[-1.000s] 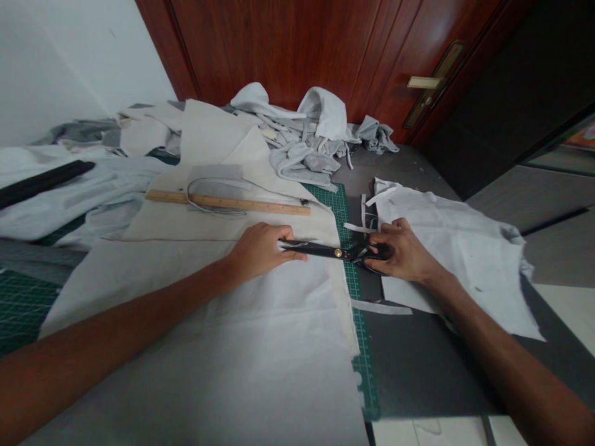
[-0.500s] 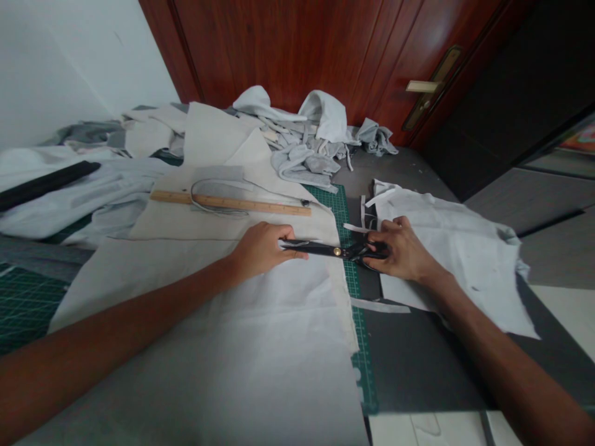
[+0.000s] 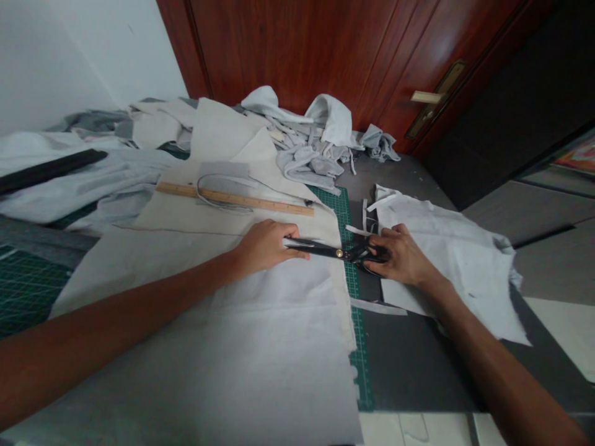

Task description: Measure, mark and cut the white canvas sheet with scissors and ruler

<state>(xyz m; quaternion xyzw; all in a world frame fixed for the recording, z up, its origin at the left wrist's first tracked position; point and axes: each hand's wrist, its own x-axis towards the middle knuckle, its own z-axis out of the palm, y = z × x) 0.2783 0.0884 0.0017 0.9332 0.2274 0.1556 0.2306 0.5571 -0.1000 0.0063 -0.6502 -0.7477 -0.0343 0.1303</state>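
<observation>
Black tailor's shears (image 3: 338, 253) lie roughly level across mid-frame, tips pointing frame-left w/ a slight rise, handles to the right. Blades are nearly closed; can't tell if cloth sits btw them. They're at the right edge of a big cream fabric sheet (image 3: 209, 347), pivot over the green cutting mat (image 3: 354, 291).

R hand (image 3: 404, 256) has the handles gripped, fingers curled round them. L hand (image 3: 264, 248) is open, flat on the sheet, fingertips (image 3: 302, 246) just beside/over the blade tips, so it's right in line w/ the blades.

Around: wooden ruler (image 3: 235, 202) on the cloth above L hand, roughly parallel to the shears, thin grey cord (image 3: 223, 193) looped over it. Ragged white fabric piece (image 3: 446, 260) right of R hand, narrow white offcut (image 3: 377, 306) below it. Upper centre: heap of grey-white cloth (image 3: 307, 145) against a red-brown wood door (image 3: 297, 43). Upper left: black bar (image 3: 46, 171) on pale cloth.
</observation>
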